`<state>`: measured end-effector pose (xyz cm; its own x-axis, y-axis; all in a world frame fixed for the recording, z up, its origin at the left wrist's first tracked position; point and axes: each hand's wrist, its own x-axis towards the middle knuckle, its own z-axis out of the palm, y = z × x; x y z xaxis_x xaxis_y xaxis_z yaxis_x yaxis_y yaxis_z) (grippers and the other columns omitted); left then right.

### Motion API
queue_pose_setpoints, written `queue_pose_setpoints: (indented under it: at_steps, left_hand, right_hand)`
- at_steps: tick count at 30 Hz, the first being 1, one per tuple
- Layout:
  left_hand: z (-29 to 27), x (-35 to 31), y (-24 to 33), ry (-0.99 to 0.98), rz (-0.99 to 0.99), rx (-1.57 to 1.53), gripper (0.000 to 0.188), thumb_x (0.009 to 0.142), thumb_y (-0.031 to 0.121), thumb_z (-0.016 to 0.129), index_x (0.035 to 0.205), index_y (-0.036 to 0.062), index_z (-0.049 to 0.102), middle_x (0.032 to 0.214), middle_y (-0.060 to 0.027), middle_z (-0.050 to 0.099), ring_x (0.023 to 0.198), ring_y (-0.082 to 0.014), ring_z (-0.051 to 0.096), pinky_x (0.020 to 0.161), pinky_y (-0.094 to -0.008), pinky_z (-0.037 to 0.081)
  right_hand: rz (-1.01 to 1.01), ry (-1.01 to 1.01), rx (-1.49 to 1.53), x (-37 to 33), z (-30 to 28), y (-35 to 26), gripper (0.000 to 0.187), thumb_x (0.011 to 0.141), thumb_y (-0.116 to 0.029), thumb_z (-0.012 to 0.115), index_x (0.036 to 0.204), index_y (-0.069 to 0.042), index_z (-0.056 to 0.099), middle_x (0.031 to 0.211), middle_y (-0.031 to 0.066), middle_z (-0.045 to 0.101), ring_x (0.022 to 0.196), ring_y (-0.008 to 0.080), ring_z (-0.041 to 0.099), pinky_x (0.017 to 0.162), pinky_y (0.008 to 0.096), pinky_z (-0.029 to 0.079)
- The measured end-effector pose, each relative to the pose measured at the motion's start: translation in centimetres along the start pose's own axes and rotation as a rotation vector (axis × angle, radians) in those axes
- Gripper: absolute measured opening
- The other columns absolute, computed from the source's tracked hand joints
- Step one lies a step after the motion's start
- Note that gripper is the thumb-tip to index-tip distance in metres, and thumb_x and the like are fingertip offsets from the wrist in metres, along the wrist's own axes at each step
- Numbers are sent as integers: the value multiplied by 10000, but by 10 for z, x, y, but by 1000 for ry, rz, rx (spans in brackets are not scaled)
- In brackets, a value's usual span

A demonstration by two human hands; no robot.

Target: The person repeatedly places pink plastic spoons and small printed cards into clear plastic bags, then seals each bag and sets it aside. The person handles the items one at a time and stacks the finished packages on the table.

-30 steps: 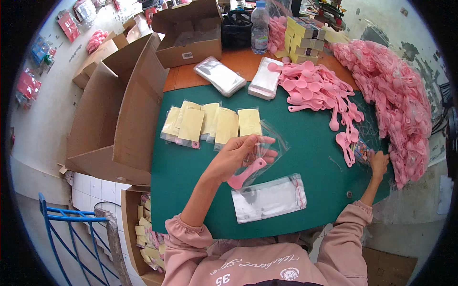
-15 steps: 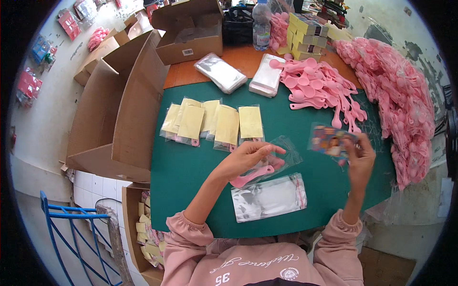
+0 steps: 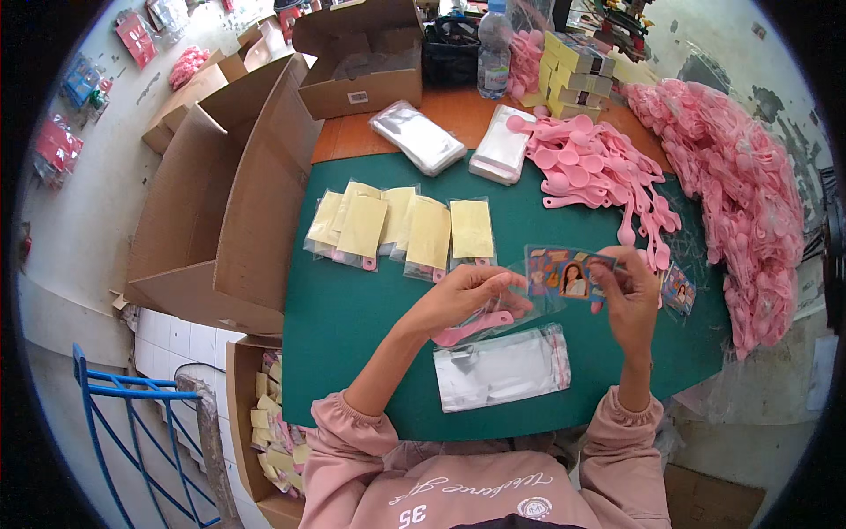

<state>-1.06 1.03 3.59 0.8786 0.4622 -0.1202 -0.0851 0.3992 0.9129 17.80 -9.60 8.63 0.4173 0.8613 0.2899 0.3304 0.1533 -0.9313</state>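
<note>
Between the fingers of my left hand [image 3: 467,295] is a clear plastic bag [image 3: 545,305] with a pink spoon [image 3: 476,330] in it. My right hand [image 3: 629,298] pinches a colourful printed card [image 3: 564,273] by its right end. The card's left end is at the bag's open side, near my left fingertips; whether it is inside the plastic I cannot tell. Just below both hands lies a stack of clear bags [image 3: 502,370]. Another printed card [image 3: 678,291] lies to the right of my right hand.
Filled packets with yellow backing [image 3: 361,225] lie at left on the green mat [image 3: 352,309]. Beyond are bag stacks [image 3: 416,137], a pile of pink spoons [image 3: 586,163], yellow card stacks [image 3: 577,75] and a bottle [image 3: 494,53]. Cardboard boxes [image 3: 264,203] stand left; bagged spoons [image 3: 740,194] right.
My right hand has brought the card leftward to the bag in my left hand. The card lying at right has come into view. My left hand keeps its hold on the bag.
</note>
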Motion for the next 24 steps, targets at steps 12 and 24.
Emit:
queue_pose_setpoints:
  at_steps: [12,24]
  left_hand:
    - [-1,1,-2,57,35,88,367,938,291,403,981,-32,571,822,-75,624,755,-102,578,643,-220,458]
    - [1,0,0,58,-14,21,363,945,271,391,928,-38,582,897,-81,605,790,-135,591,660,-214,443]
  right_hand:
    - [-35,-120,-78,2,-1,-3,53,814,-40,585,837,7,587,687,31,589,520,32,496,393,177,388]
    - [-63,-48,-40,3,2,-6,66,823,-48,578,849,13,581,683,33,582,512,36,495,391,181,387]
